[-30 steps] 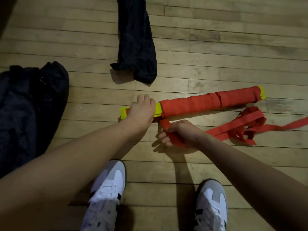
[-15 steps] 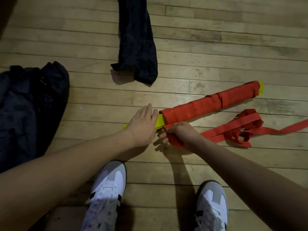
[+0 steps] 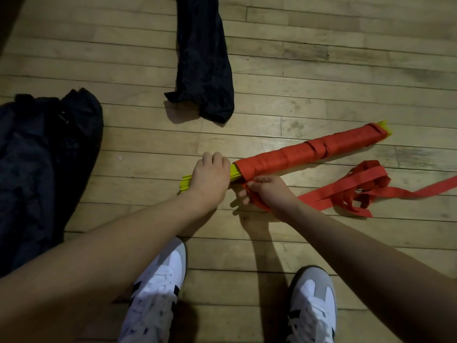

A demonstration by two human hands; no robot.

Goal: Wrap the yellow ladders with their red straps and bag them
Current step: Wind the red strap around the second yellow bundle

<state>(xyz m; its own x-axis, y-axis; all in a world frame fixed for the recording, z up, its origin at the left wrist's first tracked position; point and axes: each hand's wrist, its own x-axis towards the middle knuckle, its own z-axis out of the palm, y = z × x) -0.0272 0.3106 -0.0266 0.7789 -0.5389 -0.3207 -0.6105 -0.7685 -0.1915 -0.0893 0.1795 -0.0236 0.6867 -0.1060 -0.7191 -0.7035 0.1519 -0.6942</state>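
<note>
Two bags [image 3: 205, 60] cropped, ladder [image 3: 185, 185] ends — strap-hidden

- Yellow ladders [image 3: 186, 183], bright at both ends of the bundle, yellow tips fanned at the far end.
- Red straps [image 3: 304, 154], solid, wound over most of the bundle; same red in the loose tangle on the floor.
- Black bag [image 3: 205, 60], plain, crumpled.
- Black cloth heap [image 3: 47, 154] at left, plain, dark.
- White shoes [image 3: 158, 293] with grey toe patches, black side stripes, white laces.
- Pale tan floor [image 3: 321, 45] of wooden planks, dark seams, grey scuffs.
</note>
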